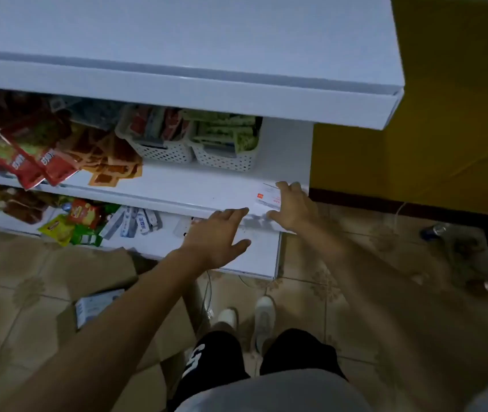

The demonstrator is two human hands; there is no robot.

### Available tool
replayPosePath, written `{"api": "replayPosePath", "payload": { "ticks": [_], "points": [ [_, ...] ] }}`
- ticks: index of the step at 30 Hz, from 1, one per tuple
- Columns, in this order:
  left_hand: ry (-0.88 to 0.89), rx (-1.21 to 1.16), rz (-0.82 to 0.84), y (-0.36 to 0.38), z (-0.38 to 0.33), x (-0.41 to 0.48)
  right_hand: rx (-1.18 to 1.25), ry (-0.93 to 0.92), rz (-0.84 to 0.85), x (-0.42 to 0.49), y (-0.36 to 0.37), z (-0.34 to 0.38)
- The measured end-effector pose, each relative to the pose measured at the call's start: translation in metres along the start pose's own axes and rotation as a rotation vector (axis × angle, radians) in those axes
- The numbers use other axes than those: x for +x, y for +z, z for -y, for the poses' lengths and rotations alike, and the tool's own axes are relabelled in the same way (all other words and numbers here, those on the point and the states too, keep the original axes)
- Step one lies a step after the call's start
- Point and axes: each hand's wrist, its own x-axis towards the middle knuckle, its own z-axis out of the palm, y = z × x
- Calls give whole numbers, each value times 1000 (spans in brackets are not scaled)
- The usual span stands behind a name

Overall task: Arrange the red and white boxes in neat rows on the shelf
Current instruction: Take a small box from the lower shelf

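A red and white box (266,197) lies flat at the front right corner of the middle white shelf (195,188). My right hand (292,208) grips the box from the right, fingers over its far edge and thumb at its near edge. My left hand (217,237) hovers just left of it with fingers straight, fingertips at the shelf's front lip, holding nothing. Much of the box is hidden under my right hand.
Two white perforated baskets (195,150) of packets stand at the back of the middle shelf, with red snack bags (25,162) to the left. The lower shelf (260,257) holds more packets. A cardboard carton (97,292) sits on the tiled floor. An upper shelf (237,96) overhangs.
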Motion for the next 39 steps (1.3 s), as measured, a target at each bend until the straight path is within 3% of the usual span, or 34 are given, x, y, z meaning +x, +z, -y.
{"api": "replayPosePath", "payload": {
  "ticks": [7,14,20,24,31,39],
  "points": [
    [76,-22,49,-15,26,17,-47,75,-34,14,9,14],
    [130,-302,129,-26,24,52,328,292,-195,-19,7,21],
    [177,-681,356,-12,-47,68,554,500,-438,-94,-17,-4],
    [246,-954,674,-3,-120,51,568,633,-689,-169,-36,-21],
    [457,-793,898,33,-249,-22,495,879,-1049,-313,-46,-48],
    [653,-617,1092,73,-392,-153,524,920,-1158,-527,-33,-82]
  ]
}}
